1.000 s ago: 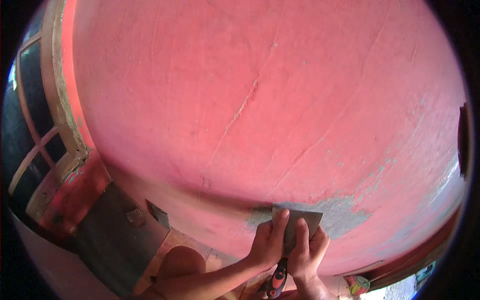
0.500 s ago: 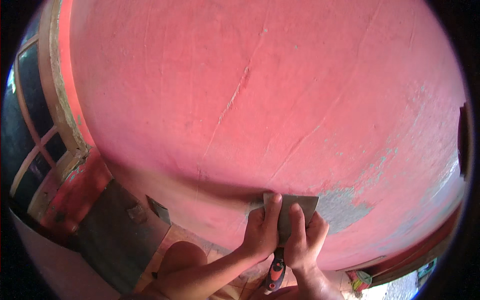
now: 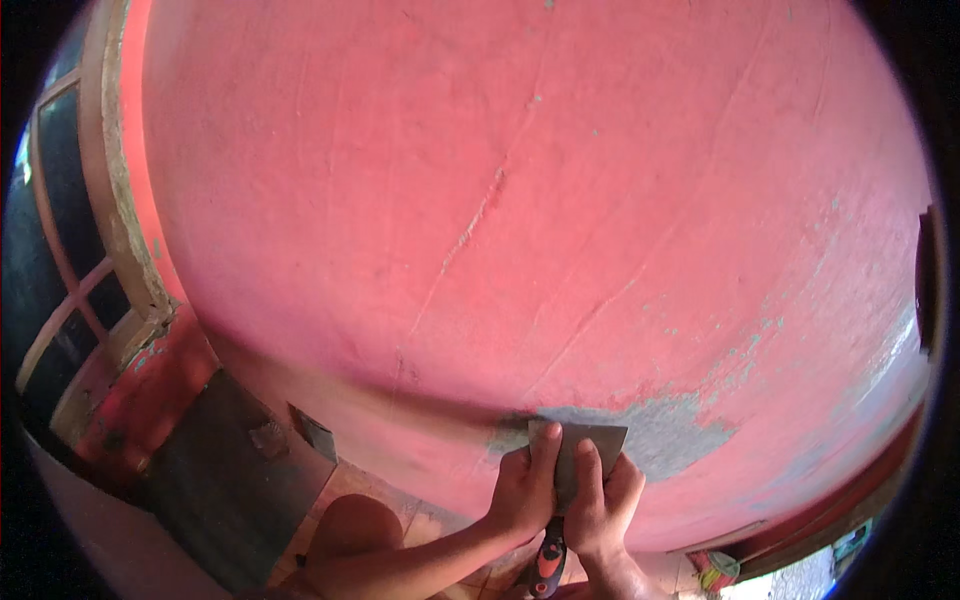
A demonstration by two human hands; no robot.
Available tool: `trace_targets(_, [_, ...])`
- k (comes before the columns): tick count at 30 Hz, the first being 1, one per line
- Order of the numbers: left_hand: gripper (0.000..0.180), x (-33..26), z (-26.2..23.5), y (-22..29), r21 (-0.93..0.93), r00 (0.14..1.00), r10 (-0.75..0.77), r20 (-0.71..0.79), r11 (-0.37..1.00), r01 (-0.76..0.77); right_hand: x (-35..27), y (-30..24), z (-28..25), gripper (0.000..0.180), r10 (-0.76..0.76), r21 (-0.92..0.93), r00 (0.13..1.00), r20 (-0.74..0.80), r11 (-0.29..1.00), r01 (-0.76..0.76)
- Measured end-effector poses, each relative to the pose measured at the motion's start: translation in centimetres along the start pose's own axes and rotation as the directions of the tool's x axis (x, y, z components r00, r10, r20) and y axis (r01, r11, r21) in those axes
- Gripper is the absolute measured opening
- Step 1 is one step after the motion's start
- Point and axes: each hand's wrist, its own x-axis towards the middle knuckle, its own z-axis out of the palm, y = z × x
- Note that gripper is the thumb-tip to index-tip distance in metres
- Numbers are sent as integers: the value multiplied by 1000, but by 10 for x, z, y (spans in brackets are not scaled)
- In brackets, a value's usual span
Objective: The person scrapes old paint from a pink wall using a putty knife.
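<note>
Head view: big pink-red plastered wall w/ thin diagonal cracks fills most of frame; grey scraped patch low on it. Wood-framed window at left edge. Flat metal scraper w/ red-black handle pressed against wall at patch's left end. Both hands together, left hand & right hand clamped on scraper, fingers on blade.

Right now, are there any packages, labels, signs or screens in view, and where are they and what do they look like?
None that can be made out.
Only a red wall with a scraped grey patch, and both hands pressing a flat metal scraper against it.
A small colourful thing at the lower right is too blurred to tell.
</note>
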Motion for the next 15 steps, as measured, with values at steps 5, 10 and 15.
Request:
trace_targets(5, [55,6,-6,29,-9,998,25,62,1000,-24,8,-9,-4,29,86,-30,994,64,996,-84])
trace_targets(10, [54,0,2,6,-81,999,46,18,996,-44,0,-5,-5,27,111,88,993,37,990,-114])
trace_targets(15, [54,7,-7,27,-69,999,-10,46,998,13,3,-3,-5,28,64,-8,995,77,998,-63])
